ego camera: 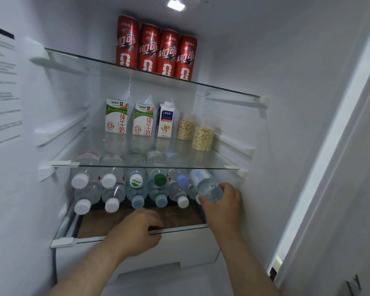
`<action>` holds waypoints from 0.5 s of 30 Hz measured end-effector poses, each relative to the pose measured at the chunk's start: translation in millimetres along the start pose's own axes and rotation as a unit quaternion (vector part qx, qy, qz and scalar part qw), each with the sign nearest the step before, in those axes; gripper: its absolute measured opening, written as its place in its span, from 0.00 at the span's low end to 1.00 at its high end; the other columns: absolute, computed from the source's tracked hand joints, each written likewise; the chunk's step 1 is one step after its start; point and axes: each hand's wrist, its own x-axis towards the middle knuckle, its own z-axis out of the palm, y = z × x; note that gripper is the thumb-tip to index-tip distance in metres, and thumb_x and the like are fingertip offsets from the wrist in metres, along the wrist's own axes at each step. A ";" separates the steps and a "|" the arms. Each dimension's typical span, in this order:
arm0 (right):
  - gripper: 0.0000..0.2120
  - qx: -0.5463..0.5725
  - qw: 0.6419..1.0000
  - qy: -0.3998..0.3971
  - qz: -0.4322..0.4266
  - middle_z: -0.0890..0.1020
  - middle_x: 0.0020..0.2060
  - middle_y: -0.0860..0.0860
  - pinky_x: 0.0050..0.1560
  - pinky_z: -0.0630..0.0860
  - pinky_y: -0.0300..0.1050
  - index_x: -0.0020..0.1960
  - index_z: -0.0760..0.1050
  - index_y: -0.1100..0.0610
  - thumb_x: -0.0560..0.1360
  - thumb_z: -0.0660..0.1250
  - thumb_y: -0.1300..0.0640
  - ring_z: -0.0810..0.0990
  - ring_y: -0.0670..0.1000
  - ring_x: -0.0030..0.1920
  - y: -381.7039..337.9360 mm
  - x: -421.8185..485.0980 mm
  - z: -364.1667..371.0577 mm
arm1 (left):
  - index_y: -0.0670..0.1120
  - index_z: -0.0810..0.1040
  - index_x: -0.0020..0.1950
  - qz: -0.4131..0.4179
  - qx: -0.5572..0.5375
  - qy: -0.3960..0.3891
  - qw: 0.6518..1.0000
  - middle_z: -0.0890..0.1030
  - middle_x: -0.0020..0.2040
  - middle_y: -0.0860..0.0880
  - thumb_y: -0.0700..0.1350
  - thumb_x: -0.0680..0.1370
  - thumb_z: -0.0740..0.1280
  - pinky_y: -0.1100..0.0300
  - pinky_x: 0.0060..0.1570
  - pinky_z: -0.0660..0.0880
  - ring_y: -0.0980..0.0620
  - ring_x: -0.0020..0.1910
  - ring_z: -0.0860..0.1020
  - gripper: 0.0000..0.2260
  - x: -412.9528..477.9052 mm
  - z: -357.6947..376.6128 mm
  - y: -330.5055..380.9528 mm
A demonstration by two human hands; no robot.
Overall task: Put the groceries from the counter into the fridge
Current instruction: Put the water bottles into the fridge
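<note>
Your right hand (222, 202) has its fingers clamped on the water bottle (203, 180), your left hand (137, 229) hooks its fingers over the shelf edge (179, 229) — next, seat it flat atop the bottle row (137, 189).

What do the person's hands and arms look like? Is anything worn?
Both the left hand and the right hand are bare: no gloves, rings or watch show. The left forearm and right forearm are bare too; no sleeve is in view.
</note>
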 end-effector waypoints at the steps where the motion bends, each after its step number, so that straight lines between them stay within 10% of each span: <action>1: 0.30 0.000 1.000 -0.003 -0.002 0.72 0.58 0.54 0.50 0.66 0.38 0.65 0.72 0.57 0.67 0.78 0.54 0.72 0.51 0.54 0.2 3.6 1.7 | 0.53 0.81 0.42 0.004 0.004 0.001 1.000 0.78 0.43 0.59 0.54 0.72 0.64 0.65 0.45 0.74 0.61 0.45 0.75 0.08 0.5 0.4 -0.2; 15: 0.15 0.120 0.992 -0.016 0.019 0.81 0.51 0.47 0.51 0.78 0.45 0.59 0.76 0.53 0.73 0.70 0.57 0.80 0.50 0.52 2.8 37.5 35.0 | 0.52 0.80 0.43 0.015 0.015 0.017 1.000 0.78 0.43 0.58 0.55 0.73 0.63 0.62 0.45 0.75 0.61 0.45 0.74 0.10 1.4 4.1 -5.7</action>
